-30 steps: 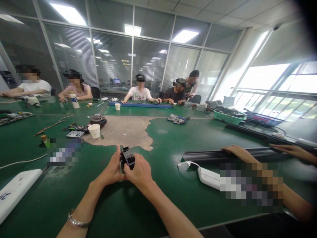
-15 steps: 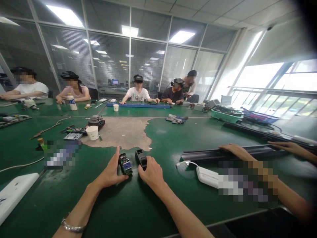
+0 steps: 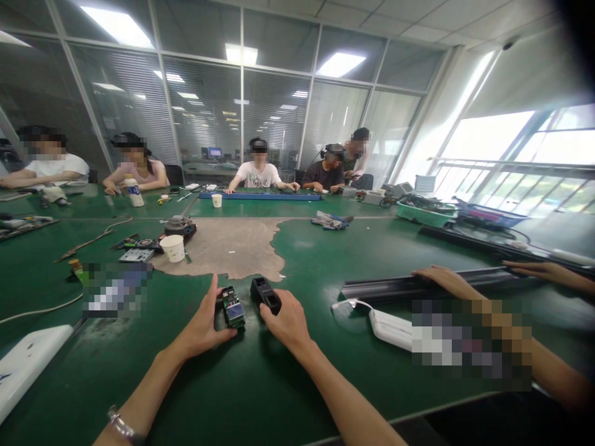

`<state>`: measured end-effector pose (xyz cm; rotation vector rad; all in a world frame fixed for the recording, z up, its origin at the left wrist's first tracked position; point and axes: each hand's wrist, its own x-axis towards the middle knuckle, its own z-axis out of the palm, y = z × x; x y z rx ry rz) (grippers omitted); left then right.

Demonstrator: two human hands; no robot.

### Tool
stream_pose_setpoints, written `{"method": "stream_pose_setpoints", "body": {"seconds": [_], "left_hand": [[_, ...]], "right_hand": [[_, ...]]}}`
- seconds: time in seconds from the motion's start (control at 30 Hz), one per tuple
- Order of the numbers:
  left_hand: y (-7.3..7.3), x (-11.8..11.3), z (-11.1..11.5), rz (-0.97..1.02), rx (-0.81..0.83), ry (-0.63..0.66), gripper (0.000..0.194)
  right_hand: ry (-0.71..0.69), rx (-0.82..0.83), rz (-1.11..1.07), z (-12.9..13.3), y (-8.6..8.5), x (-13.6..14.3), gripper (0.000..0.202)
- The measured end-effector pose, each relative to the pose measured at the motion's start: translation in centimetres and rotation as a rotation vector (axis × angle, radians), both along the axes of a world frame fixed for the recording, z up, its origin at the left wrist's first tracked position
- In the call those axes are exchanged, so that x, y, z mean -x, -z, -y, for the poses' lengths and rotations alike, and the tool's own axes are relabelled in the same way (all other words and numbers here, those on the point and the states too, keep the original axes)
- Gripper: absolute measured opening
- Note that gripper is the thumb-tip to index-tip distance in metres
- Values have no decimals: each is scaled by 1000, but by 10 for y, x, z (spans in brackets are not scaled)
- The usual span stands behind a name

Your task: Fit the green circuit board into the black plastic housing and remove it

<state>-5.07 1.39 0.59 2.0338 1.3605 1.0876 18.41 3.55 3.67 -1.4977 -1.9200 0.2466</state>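
Observation:
My left hand [image 3: 203,322] is around a small circuit board [image 3: 233,310] with a little blue-grey display. My thumb lies along its lower end, my index finger stretches upward beside it, and the other fingers are partly hidden. Just to the right, my right hand [image 3: 289,322] grips a black plastic housing [image 3: 266,293] between thumb and fingers. Openings show in the housing's upper face. Board and housing are side by side, a narrow gap apart, over the green tabletop [image 3: 242,384].
Beyond my hands lies a brown sheet [image 3: 227,244] with a paper cup [image 3: 173,248] on its left side. A white power bank-like box [image 3: 390,328] and a co-worker's hands on a long black profile [image 3: 381,290] are at right. Gloves [image 3: 331,220] lie farther back.
Both hands have shifted slightly left, the circuit board moving along with my left hand. The black housing has turned, its far end swinging left and its upper face showing more.

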Motion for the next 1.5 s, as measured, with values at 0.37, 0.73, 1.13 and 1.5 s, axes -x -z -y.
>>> {"method": "stream_pose_setpoints", "body": {"seconds": [0.37,0.73,1.13,1.5], "left_hand": [[5,4,-9,58,-10,26,124],[19,11,-18,-250,-66,-89,116],[21,11,-17,-275,-95,-65,105],[24,15,-17,-236,-90,-52,121]], "right_hand": [[-126,-20,-48,9,-26,51,27],[-69,1,114,14,-10,71,32],[-68,58,121,13,12,75,43],[-39,-38,-42,10,-23,58,30]]}}
